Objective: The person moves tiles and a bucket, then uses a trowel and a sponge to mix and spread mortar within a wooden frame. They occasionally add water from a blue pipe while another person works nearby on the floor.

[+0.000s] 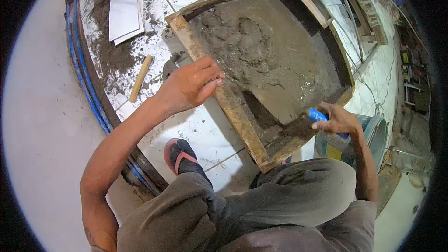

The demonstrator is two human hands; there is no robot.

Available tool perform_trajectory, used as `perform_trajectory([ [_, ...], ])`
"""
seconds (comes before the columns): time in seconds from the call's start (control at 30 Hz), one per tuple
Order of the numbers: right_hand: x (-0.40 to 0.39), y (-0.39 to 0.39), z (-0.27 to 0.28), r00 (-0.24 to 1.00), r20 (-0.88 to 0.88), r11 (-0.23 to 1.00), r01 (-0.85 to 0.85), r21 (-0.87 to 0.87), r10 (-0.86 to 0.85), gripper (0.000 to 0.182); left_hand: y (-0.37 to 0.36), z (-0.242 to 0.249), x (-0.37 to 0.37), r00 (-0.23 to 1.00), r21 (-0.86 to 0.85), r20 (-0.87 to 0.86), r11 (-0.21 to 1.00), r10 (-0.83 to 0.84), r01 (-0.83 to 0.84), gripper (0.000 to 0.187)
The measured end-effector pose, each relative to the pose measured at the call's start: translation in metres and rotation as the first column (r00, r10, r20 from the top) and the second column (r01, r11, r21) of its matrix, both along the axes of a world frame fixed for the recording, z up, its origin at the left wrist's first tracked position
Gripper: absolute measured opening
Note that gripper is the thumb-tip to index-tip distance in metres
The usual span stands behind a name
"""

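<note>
My left hand [192, 86] is closed at the near-left rail of a wooden mixing tray [233, 123], its fingers curled over the rail's top edge. Wet grey mortar [298, 51] fills most of this tray, lumpy towards the left and smoother on the right. A dark hollow shows in the mortar by the near rail. In my right hand [339, 120], at the tray's near-right side, is a tool with a blue handle [318, 115]; its working end is down at the mortar and coated or hidden by it. Behind my left wrist lies a dark grey piece [171, 65], partly covered.
A round bucket [374, 135] stands beside my right forearm. White tile pieces [127, 7] and a short wood stick [141, 78] lie on the dirty floor at left, near blue pipes [78, 65]. A long board [305, 0] rests across the tray's far corner. My sandalled foot [183, 156] is below.
</note>
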State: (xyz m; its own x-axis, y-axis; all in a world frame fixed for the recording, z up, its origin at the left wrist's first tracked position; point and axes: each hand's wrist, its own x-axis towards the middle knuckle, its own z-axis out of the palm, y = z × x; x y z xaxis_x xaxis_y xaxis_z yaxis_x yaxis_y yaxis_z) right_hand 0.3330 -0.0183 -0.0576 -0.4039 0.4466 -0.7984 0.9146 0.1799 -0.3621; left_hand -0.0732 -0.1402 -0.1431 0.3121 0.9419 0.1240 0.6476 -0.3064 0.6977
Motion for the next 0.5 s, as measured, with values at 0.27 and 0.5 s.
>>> perform_trajectory([
  [0.27, -0.018, 0.043, -0.092, 0.838, -0.092, 0.808, -0.480, 0.342, 0.537, 0.056, -0.003, 0.005, -0.001, 1.000, -0.005, -0.006, 1.000, 0.008, -0.008, 0.016],
  [0.5, -0.085, 0.065, -0.096, 0.948, -0.058, 0.893, -0.274, 0.357, 0.313, 0.051, -0.006, 0.017, 0.006, 1.000, 0.023, -0.021, 1.000, 0.003, -0.002, 0.018],
])
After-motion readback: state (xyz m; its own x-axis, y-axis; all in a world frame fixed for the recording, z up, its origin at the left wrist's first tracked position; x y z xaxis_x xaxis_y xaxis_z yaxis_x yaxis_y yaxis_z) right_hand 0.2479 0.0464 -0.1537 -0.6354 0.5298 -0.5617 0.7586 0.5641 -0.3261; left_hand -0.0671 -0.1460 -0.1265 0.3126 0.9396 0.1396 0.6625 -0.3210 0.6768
